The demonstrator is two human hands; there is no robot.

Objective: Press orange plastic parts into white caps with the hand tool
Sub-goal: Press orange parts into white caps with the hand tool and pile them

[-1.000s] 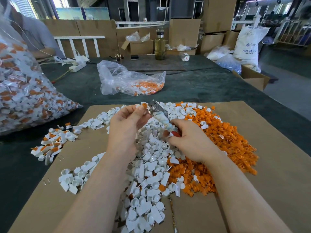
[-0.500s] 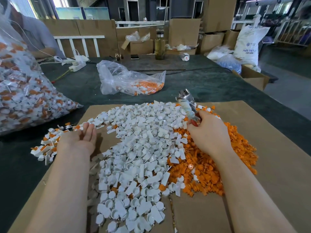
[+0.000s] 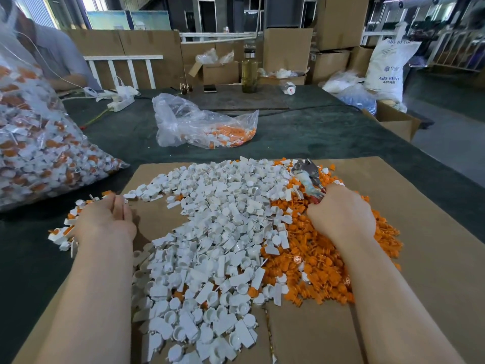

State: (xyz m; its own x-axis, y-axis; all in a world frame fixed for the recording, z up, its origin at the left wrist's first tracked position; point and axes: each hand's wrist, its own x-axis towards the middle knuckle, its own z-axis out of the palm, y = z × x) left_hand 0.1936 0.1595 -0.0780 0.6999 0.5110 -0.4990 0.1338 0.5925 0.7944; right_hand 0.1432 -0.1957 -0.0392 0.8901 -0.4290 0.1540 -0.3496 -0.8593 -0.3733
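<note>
Right hand grips tool handle, frame right | left hand loose, empty, frame left | caps light, stiff; likely pinch rims | orange parts small, slippery-looking

Caps pile on cardboard sheet, plastic parts right of it, small bag behind, big bag left.

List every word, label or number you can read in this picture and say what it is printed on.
"ABS RESIN": blue print on the tall white woven sack at the far right, legible in the middle and again, partly cut off, near its top.
A logo and smaller lines on the same sack: too blurred to read.
Red mark on the small white cup lying on the table: too small to read.
No other readable text.
</note>
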